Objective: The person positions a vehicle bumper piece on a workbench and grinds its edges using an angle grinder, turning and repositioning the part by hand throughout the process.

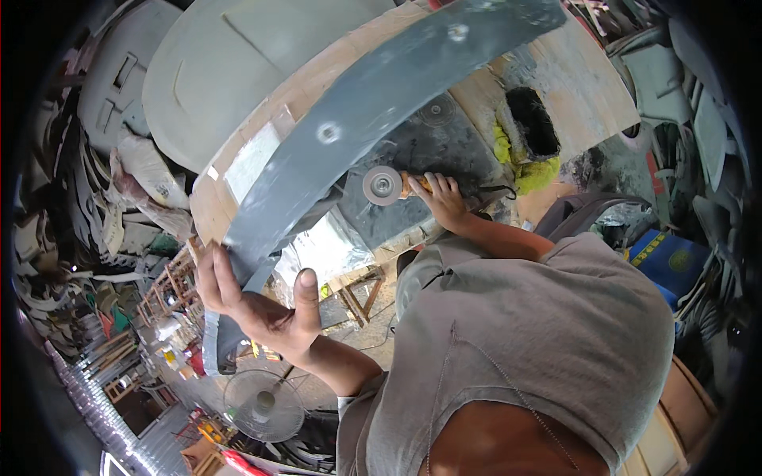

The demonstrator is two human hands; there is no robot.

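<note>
A long, curved grey panel (361, 95), probably a car bumper part, stretches across the workbench from the far right down to the near left. Several pale sanded spots mark its surface. My left hand (266, 317) is at the panel's near-left end, thumb raised and fingers stretched out; whether the fingertips press on the panel I cannot tell. My right hand (446, 200) wraps round the orange body of an angle grinder (382, 186). The grinder's round disc faces up, low over the dark bench top, apart from the panel.
The wooden workbench (587, 79) has a dark rectangular hole with yellow-green cloth (538, 176) beside it. A white sheet (325, 246) lies near its front edge. Large grey panels (222, 63) stand behind. A floor fan (263, 403) and a blue bag (671, 262) flank me.
</note>
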